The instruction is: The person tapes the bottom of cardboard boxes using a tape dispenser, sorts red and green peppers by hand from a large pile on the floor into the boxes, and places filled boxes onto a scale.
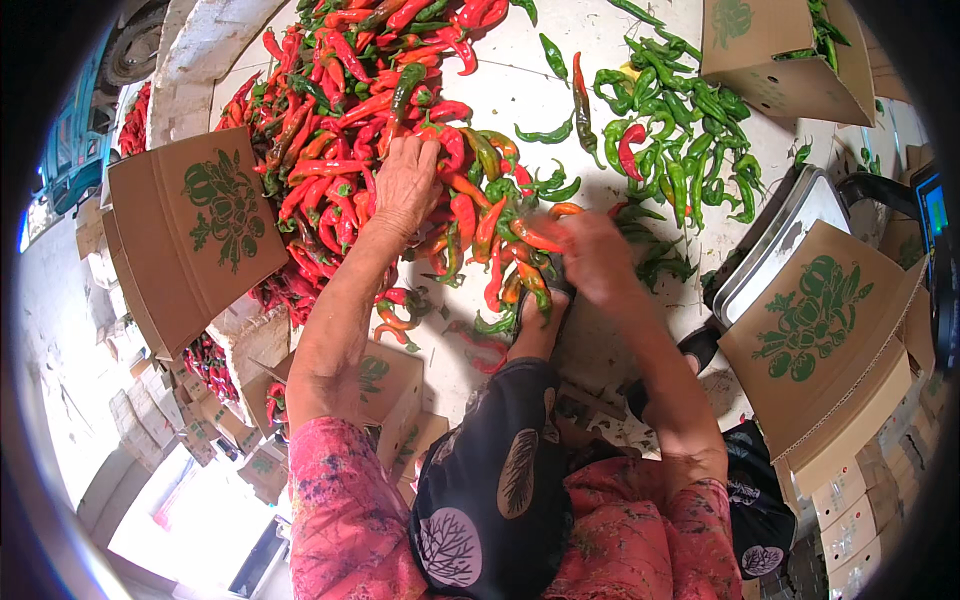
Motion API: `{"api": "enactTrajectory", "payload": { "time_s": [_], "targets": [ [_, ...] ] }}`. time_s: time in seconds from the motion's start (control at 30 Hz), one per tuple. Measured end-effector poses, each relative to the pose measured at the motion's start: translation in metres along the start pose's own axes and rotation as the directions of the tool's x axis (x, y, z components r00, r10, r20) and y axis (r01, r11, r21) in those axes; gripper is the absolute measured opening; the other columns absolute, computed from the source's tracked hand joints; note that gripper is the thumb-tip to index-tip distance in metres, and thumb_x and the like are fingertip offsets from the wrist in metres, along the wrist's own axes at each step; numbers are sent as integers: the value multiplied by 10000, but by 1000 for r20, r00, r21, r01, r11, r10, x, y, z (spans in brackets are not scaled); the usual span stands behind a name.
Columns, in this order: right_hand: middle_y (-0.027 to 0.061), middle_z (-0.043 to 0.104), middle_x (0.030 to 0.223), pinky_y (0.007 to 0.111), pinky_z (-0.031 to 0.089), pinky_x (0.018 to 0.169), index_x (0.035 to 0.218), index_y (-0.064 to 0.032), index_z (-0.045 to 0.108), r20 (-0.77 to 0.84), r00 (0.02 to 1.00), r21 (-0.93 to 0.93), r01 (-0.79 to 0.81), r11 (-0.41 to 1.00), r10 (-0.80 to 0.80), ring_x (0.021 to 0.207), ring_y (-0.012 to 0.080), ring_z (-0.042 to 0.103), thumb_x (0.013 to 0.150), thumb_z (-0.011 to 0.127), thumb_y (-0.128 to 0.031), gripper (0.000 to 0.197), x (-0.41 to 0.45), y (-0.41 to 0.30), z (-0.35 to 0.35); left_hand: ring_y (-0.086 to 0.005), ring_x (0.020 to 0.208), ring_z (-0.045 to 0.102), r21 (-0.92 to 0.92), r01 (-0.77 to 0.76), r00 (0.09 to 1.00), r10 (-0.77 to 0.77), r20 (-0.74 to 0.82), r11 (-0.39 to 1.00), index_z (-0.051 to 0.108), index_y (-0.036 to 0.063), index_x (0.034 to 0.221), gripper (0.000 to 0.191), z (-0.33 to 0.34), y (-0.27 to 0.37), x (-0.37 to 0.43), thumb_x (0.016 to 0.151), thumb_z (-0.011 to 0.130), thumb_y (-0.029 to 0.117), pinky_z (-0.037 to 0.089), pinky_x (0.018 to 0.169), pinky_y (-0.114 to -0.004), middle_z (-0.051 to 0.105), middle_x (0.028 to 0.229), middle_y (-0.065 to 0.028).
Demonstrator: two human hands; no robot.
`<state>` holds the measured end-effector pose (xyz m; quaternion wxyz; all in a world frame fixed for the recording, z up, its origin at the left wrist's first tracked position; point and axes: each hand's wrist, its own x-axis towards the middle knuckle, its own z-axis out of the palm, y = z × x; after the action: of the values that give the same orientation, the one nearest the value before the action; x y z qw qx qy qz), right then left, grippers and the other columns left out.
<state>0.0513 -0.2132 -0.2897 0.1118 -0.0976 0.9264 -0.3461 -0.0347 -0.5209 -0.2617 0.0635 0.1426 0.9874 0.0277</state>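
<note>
A big heap of mostly red chili peppers (337, 172) spreads over the floor at upper left. My left hand (409, 176) rests on the heap's right side with its fingers bent among the peppers; whether it grips one cannot be told. At the centre right, my right hand (598, 255) is blurred, with an orange-red pepper (536, 235) held at its fingers. Mixed red, orange and green peppers (487, 225) lie between the hands, by my foot. Farther right is a loose spread of green peppers (675, 112), with a curved red pepper (631, 151) among them.
Printed cardboard boxes stand at left (199, 232), at right (817, 330) and at upper right (780, 52), the last holding green peppers. A platform scale (780, 240) with a display is at right. More boxes (390, 390) and peppers are behind my left arm.
</note>
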Motion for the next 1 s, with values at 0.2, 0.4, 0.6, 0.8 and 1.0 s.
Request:
{"api": "enactTrajectory", "payload": {
  "time_s": [0.2, 0.4, 0.6, 0.8, 1.0],
  "targets": [
    [99, 628, 1004, 443, 471, 831, 973, -96, 644, -7, 991, -260, 125, 957, -131, 1012, 328, 585, 765, 656, -124, 210, 2, -14, 44, -215, 793, 625, -642, 396, 902, -410, 138, 656, 659, 35, 1093, 337, -37, -13, -31, 781, 732, 140, 508, 714, -362, 645, 943, -72],
    [81, 677, 999, 377, 534, 774, 1064, -42, 645, 233, 890, 524, -454, 721, 391, 869, 250, 668, 747, 785, -135, 359, -9, 39, -1, -54, 562, 514, -755, 654, 629, -528, 571, -38, 694, 94, 1089, 273, -57, 9, -73, 839, 777, 166, 375, 491, -229, 646, 763, 40],
    [124, 699, 1021, 358, 528, 851, 1172, -3, 626, 436, 845, 585, -528, 615, 310, 924, 232, 672, 692, 850, -226, 574, -26, 41, -17, -356, 780, 691, -448, 618, 779, -581, 238, 646, 628, 51, 1166, 497, 35, 64, -59, 750, 823, 237, 533, 711, -464, 713, 837, -180],
    [101, 676, 981, 354, 517, 834, 1104, -13, 624, 574, 775, 321, -511, 797, 266, 911, 207, 654, 675, 844, -258, 541, -32, 0, -10, -287, 711, 696, -700, 488, 844, -485, 227, 521, 691, 34, 1063, 335, 40, 48, -47, 787, 778, 201, 540, 674, -408, 717, 800, -135],
    [155, 630, 912, 441, 499, 749, 1005, -28, 615, 222, 971, 332, 7, 943, -86, 861, 396, 615, 688, 762, -184, 382, -48, -23, 8, -48, 540, 500, -779, 618, 673, -438, 595, -107, 680, 77, 937, 176, -14, 51, -65, 818, 772, 169, 375, 487, -215, 612, 708, 48]
  ]
}}
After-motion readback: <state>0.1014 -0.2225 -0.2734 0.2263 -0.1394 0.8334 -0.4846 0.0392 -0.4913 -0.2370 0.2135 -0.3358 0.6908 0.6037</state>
